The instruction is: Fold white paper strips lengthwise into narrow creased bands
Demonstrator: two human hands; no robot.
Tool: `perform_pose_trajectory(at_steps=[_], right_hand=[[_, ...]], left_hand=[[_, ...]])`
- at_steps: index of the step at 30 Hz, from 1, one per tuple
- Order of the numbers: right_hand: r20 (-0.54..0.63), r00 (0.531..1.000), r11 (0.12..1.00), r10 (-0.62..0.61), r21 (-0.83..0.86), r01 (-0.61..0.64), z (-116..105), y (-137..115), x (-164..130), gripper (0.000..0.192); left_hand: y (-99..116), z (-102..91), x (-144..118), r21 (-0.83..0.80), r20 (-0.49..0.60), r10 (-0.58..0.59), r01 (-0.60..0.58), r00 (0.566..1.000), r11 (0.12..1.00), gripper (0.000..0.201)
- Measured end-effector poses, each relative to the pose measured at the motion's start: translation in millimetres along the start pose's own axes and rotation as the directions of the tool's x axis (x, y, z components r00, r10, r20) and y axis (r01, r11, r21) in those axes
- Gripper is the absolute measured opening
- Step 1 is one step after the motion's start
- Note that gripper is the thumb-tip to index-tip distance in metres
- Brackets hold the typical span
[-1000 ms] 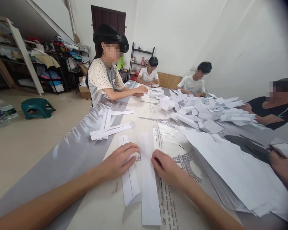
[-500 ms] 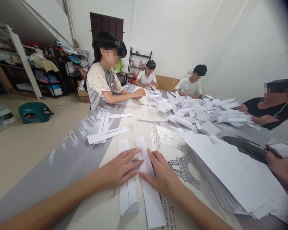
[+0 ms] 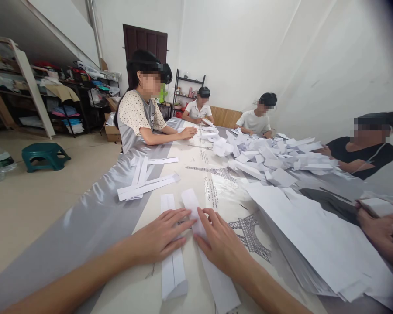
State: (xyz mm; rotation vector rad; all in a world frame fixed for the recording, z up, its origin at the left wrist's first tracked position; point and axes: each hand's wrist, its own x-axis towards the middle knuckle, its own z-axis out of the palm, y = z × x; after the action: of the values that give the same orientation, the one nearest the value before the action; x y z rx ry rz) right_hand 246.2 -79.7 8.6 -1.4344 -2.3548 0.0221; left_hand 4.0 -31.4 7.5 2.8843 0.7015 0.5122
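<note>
My left hand [image 3: 160, 237] lies flat, fingers spread, on a folded white paper strip [image 3: 172, 275] that runs toward me on the table. My right hand [image 3: 222, 245] presses flat on a second long white strip [image 3: 191, 201] just to the right, which now lies slanted. The fingertips of both hands almost meet between the two strips. Neither hand grips anything.
A stack of large white sheets [image 3: 314, 235] lies to the right. A heap of folded papers [image 3: 268, 155] fills the table's middle, and loose strips [image 3: 144, 181] lie at left. Several other people sit around the table; another person's hand [image 3: 376, 229] holds paper at right. A green stool [image 3: 44, 155] stands on the floor.
My right hand slid left onto the right strip, which turned to a slant. My left hand stayed on the left strip. Both hands' fingertips drew together.
</note>
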Motion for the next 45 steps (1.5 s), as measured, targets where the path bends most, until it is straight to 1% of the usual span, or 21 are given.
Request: perform_pose_trajectory(at_steps=[3,6,8,10,13,15,17,21,24,28,31,33,34,37,38,40,42,44,45], right_hand=[[-0.001,0.999,0.997,-0.036,0.069,0.036,-1.2,1.5,-0.4,0.06],[0.04,0.997,0.965,-0.072,0.255,0.06,-3.6,4.9,2.1,0.06],[0.06,0.996,0.909,-0.064,0.416,0.033,-7.6,9.0,5.4,0.056],[0.075,0.997,0.837,-0.012,0.547,-0.031,-13.0,14.4,9.1,0.049],[0.125,0.989,0.755,0.078,0.641,-0.14,-21.4,21.6,12.9,0.04],[0.156,0.984,0.735,0.082,0.658,-0.165,-25.5,23.6,13.7,0.038],[0.18,0.983,0.729,0.046,0.667,-0.156,-28.1,22.8,13.4,0.04],[0.208,0.978,0.721,-0.015,0.68,-0.134,-31.6,18.2,12.7,0.043],[0.203,0.979,0.719,-0.028,0.685,-0.121,-33.2,17.0,12.9,0.044],[0.208,0.978,0.72,-0.028,0.683,-0.125,-32.1,18.2,12.8,0.046],[0.244,0.969,0.721,-0.02,0.676,-0.155,-31.3,18.0,11.8,0.042],[0.292,0.956,0.726,-0.036,0.665,-0.175,-33.1,16.4,10.8,0.038],[0.317,0.947,0.731,-0.052,0.658,-0.18,-34.7,15.2,10.3,0.041],[0.357,0.929,0.752,-0.102,0.639,-0.163,-39.4,11.2,8.2,0.063],[0.359,0.927,0.756,-0.114,0.636,-0.153,-40.4,10.4,7.4,0.065],[0.362,0.925,0.756,-0.117,0.636,-0.153,-41.3,10.7,6.1,0.06],[0.365,0.927,0.75,-0.089,0.637,-0.179,-42.6,13.1,5.9,0.051],[0.352,0.934,0.744,-0.058,0.639,-0.195,-45.9,16.2,7.5,0.045],[0.345,0.937,0.742,-0.05,0.641,-0.197,-48.4,17.6,8.9,0.042]], left_hand=[[0.9,2.5,1.7,0.025,-0.119,-0.063,0.066,0.991,0.998,0.057],[-3.2,6.0,3.1,0.116,-0.239,-0.069,0.099,0.969,0.988,0.057],[-7.6,7.9,3.5,0.183,-0.263,-0.039,0.09,0.964,0.979,0.056],[-11.9,9.6,3.6,0.221,-0.259,-0.015,0.075,0.966,0.972,0.054],[-16.6,11.3,3.8,0.23,-0.26,0.003,0.058,0.966,0.971,0.05],[-18.9,10.1,3.9,0.215,-0.278,0.012,0.05,0.96,0.975,0.045],[-20.6,5.5,3.4,0.183,-0.285,0.021,0.033,0.958,0.983,0.043],[-22.5,-10.4,0.1,0.115,-0.214,0.05,-0.026,0.975,0.993,0.057],[-23.5,-18.6,-1.9,0.071,-0.186,0.038,-0.025,0.982,0.997,0.046],[-25.6,-20.0,-1.5,0.07,-0.234,0.08,-0.066,0.969,0.995,0.035],[-25.2,-20.4,-0.5,0.071,-0.248,0.089,-0.073,0.965,0.995,0.032],[-23.3,-21.3,0.1,0.074,-0.251,0.068,-0.05,0.966,0.996,0.032],[-22.2,-21.6,0.5,0.075,-0.256,0.054,-0.036,0.965,0.997,0.032],[-19.0,-21.3,1.7,0.061,-0.281,0.024,-0.008,0.959,0.998,0.033],[-18.3,-20.9,1.9,0.049,-0.283,0.015,-0.001,0.959,0.999,0.033],[-17.5,-20.4,1.7,0.018,-0.27,-0.011,0.016,0.963,1.0,0.032],[-17.2,-20.6,0.3,-0.03,-0.249,-0.054,0.048,0.967,0.998,0.029],[-17.3,-20.9,-1.4,-0.102,-0.232,-0.132,0.111,0.964,0.989,0.03],[-17.6,-20.9,-2.1,-0.154,-0.225,-0.188,0.156,0.956,0.976,0.034]])
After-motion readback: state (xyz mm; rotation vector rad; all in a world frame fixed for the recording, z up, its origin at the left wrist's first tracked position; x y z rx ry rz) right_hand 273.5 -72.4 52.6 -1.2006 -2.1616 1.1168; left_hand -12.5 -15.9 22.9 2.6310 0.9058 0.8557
